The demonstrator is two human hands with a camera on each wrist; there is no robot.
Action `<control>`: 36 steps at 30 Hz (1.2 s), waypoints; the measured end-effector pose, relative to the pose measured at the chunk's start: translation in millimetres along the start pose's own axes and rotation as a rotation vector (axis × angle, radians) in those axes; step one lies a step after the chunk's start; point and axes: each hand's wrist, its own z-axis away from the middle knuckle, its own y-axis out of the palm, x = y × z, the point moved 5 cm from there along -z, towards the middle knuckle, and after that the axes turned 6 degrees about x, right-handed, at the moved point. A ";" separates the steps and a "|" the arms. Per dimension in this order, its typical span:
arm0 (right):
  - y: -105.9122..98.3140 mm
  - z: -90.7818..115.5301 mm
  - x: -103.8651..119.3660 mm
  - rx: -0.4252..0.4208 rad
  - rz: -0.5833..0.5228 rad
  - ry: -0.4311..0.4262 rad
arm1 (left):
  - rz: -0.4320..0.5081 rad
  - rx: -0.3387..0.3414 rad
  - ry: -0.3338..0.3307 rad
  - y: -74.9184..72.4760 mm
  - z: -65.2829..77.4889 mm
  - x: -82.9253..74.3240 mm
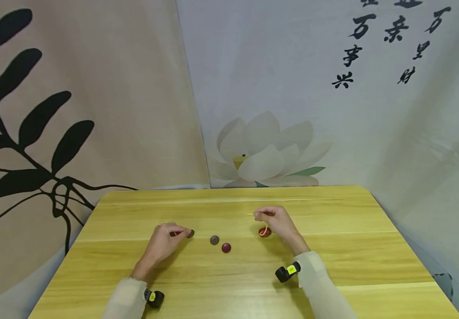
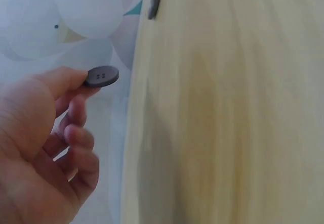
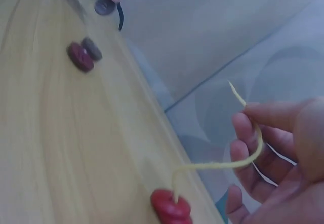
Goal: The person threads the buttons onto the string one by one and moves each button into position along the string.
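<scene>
The left hand (image 1: 163,243) pinches a brown button (image 2: 103,76) by its rim between thumb and fingertip, its flat, holed face showing in the left wrist view. The right hand (image 1: 277,220) clamps a yellow cord (image 3: 215,166) just short of its pointed tip, and the slack part curves down to the red buttons (image 3: 171,207) just below that hand. Between the hands lie a loose brown button (image 1: 214,240) and a dark red button (image 1: 226,248) — near each other, with bare wood on either side. Both hands work inside the edges of the table (image 1: 221,292): the right one closer to the far edge, both well apart from the slanting side edges — and a broad stretch of wood runs toward the person.
</scene>
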 end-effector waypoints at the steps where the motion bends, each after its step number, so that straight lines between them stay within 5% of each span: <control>1: 0.9 0.7 2.8 -0.004 0.008 -0.005 | 0.006 -0.009 -0.001 -0.1 -1.4 -2.0; 10: 7.2 15.2 38.2 -0.011 0.065 -0.044 | 0.104 -0.052 -0.038 1.0 -11.0 -12.6; 36: 19.7 16.6 48.5 -0.044 0.141 -0.163 | 0.272 -0.171 -0.091 22.3 -28.9 -54.4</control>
